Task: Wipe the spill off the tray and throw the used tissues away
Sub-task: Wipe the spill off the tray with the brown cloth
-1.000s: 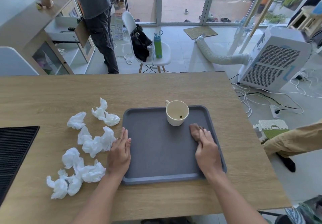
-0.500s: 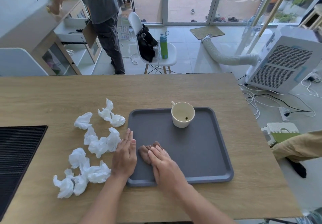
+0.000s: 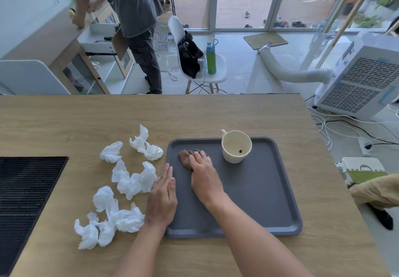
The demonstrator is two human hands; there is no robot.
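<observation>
A dark grey tray point(image 3: 259, 201) lies on the wooden table point(image 3: 86, 117). My right hand point(image 3: 205, 179) presses a brown, soaked tissue point(image 3: 185, 157) flat against the tray's far left part. My left hand point(image 3: 162, 199) lies flat, fingers together, on the tray's left rim and the table beside it. A cream mug point(image 3: 236, 146) stands upright in the tray's far middle, a dark speck at its bottom. Several crumpled white tissues point(image 3: 133, 179) lie on the table left of the tray, the nearest touching my left hand.
A black ribbed mat point(image 3: 23, 192) covers the table's left edge. Beyond the table stand a person point(image 3: 138, 28), a white chair point(image 3: 200, 65) with a bag and green bottle, and a white cooler unit point(image 3: 362, 76). A tan sleeve point(image 3: 375, 190) shows at right.
My right hand has swept the brown tissue from the tray's right side to its near left, then up to the far left. My left hand has stayed on the tray's left rim.
</observation>
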